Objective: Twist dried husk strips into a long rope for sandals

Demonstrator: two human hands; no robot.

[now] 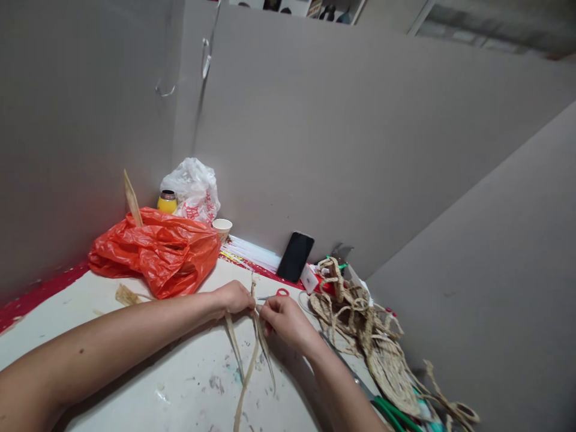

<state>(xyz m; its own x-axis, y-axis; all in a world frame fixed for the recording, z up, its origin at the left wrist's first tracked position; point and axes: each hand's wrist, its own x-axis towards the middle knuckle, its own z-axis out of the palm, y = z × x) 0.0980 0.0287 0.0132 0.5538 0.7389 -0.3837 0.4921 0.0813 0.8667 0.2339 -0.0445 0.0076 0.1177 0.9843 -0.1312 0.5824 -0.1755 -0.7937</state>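
Note:
Close together over the white tabletop (189,366), both my hands are closed on thin tan plant-fibre strips (246,387). My left hand (236,298) pinches them near the top, where a short twisted or braided end (253,282) sticks up beyond the fingers. Fingertips of my right hand (282,318) grip the strips just beside it. Several loose tails hang down from between the hands toward me. Exactly which strand each hand holds is hidden by the fingers. Red-handled scissors (282,292) lie just behind my right hand.
A red plastic bag (166,252), white bag (193,186), yellow jar (167,202) and paper cup (222,228) stand back left. A phone (296,257) leans against the grey partition (324,132). Braided cords and woven pieces (387,360) pile up right, beside green-handled shears (391,414).

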